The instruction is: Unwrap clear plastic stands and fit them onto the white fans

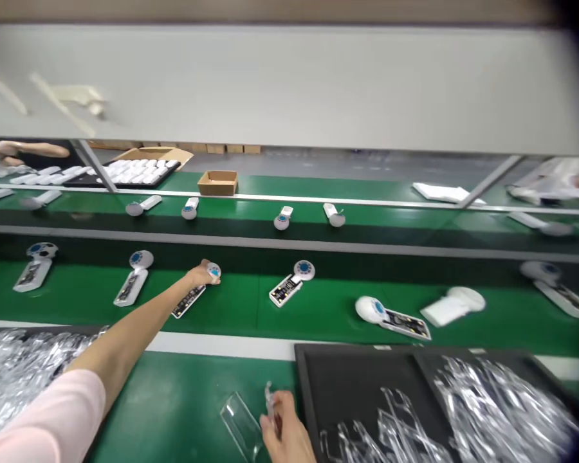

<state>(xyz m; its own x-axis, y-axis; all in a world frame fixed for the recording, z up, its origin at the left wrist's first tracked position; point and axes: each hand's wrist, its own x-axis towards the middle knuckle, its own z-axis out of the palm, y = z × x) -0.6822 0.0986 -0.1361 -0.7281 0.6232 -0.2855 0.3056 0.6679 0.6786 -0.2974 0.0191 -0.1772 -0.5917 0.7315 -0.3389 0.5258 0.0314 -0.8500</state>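
My left hand [199,275] is stretched out over the green conveyor belt. Its fingers are closed round the round head of a white device [214,271], whose handle with an open circuit board [189,301] points toward me. My right hand [289,431] is low in the middle, above the green worktop, with thumb and fingers pinching a small clear plastic part [269,399]. Just left of those fingers a larger clear plastic cover [241,421] lies tilted; whether the hand touches it I cannot tell.
More white round-headed devices lie along the belt, such as one [293,283] right of my left hand. A black tray [357,373] with clear plastic parts stands at right; clear parts [24,360] are heaped at left. A small cardboard box [218,183] and other people's arms are beyond.
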